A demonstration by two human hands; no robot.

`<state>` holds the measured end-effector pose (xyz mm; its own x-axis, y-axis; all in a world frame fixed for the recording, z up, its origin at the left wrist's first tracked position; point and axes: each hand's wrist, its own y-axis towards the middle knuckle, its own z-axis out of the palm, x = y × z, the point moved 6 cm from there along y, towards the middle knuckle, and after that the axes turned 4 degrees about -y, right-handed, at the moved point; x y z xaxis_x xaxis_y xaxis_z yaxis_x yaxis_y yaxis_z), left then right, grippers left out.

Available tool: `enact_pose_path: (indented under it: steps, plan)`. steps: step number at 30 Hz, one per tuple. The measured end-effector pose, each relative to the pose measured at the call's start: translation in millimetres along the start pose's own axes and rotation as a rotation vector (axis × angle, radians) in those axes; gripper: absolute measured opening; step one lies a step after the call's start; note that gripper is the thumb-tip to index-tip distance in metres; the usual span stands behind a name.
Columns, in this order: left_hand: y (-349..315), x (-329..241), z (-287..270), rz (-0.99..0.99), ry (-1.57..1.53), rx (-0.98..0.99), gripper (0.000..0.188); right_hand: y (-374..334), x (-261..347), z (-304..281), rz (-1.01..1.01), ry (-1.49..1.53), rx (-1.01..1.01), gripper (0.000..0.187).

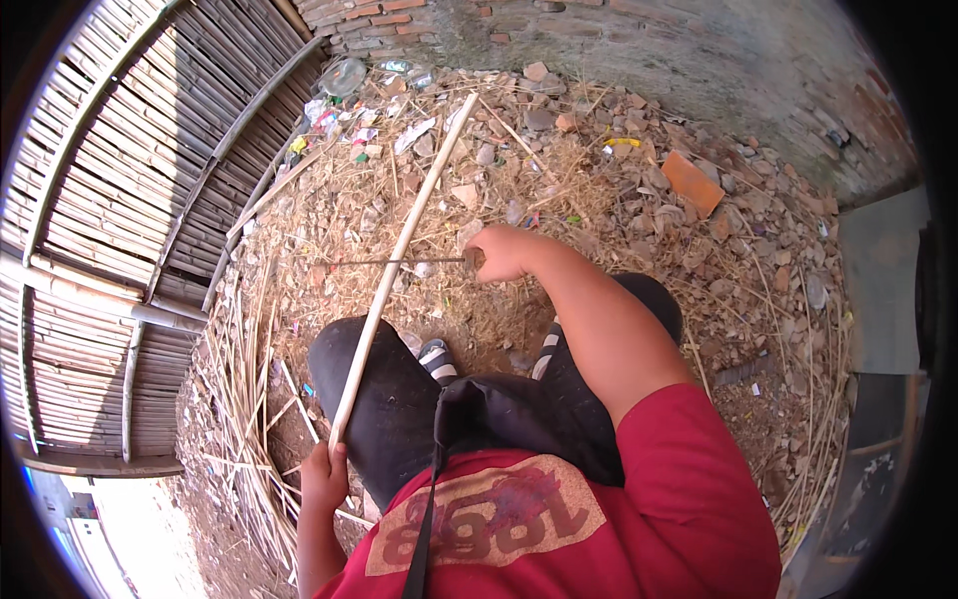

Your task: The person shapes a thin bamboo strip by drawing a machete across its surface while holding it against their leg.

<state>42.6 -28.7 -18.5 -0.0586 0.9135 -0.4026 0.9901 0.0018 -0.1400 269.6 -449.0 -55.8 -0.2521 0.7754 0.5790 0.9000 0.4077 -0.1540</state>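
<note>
Left hand (325,481) grasps stick (404,245) near end, likely for steadiness; right hand (502,253) clenches knife (429,262) handle, blade crossing stick; tip points toward ground's (733,424) far edge.

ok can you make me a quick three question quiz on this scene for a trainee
1. Which hand holds the lower end of the pale stick?
2. True or false: the right hand is empty.
3. The orange slab lies: a) left of the stick, b) right of the stick, c) under the stick.

Key:
1. The left hand.
2. False; it holds a thin dark tool.
3. b
</note>
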Motion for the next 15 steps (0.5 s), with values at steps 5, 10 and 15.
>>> enact_pose_path:
  steps: [5,10,15]
  plan:
    - [4,2,-5,-0.043,-0.097,0.095,0.051,8,9,4,0.012,0.0,-0.041,0.044]
    - [8,-6,-9,-0.017,-0.074,0.093,0.05,5,20,11,0.022,-0.048,0.127,0.041]
    - [9,-7,-12,-0.011,-0.027,0.094,0.051,17,-10,3,0.095,0.066,-0.031,0.044]
